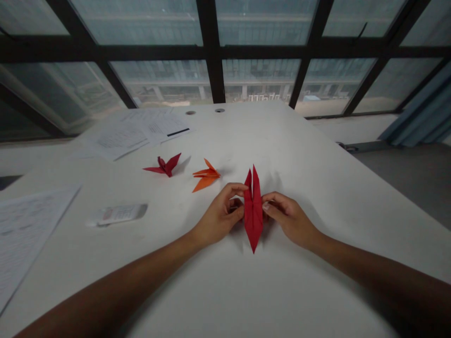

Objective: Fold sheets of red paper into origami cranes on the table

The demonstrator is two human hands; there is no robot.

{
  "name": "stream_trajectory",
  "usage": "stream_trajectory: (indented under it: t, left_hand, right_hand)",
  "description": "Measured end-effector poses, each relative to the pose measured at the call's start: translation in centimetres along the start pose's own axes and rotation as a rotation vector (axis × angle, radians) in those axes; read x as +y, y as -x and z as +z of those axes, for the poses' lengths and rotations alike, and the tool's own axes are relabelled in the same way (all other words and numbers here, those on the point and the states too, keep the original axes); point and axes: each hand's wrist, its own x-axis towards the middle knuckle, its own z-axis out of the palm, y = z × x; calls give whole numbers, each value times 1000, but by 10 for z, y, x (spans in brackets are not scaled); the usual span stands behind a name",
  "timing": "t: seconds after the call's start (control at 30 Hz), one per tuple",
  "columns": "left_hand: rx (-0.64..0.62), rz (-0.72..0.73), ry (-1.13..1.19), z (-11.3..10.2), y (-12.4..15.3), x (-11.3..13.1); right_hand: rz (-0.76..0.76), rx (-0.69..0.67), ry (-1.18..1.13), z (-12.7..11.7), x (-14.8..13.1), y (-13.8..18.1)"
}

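Note:
Between my two hands stands a red folded paper [253, 211], a long narrow diamond with two points at the far end and one point toward me. My left hand [225, 211] grips its left edge, fingers curled and thumb bent in. On the opposite edge, my right hand [287, 216] pinches the paper between thumb and fingers. Beyond my left hand lies an orange origami piece [206, 176] with spread points. Farther left sits a dark red origami crane [165, 165] with its wings out.
The white table [289, 291] bears loose printed sheets [123, 134] at the back left and another printed sheet [31, 230] at the left edge. A small white packet [118, 214] lies left of my left arm. Two round holes [220, 111] pierce the far tabletop, before the windows.

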Motion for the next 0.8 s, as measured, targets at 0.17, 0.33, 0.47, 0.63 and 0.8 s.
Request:
stream_trajectory:
  t: [0.17,0.33,0.47,0.63,0.8]
  left_hand:
    - [-2,28,-87,3,3,3]
    - [-10,38,-106,2,5,4]
    - [-56,63,-192,0,7,2]
    - [-92,69,-269,-3,8,-1]
    - [-117,142,-440,-3,7,2]
  right_hand:
    - [-90,35,88,6,-1,7]
    - [-149,64,191,9,2,9]
    - [-146,0,366,6,3,9]
    - [-168,8,419,6,0,10]
    - [-178,8,418,8,-7,10]
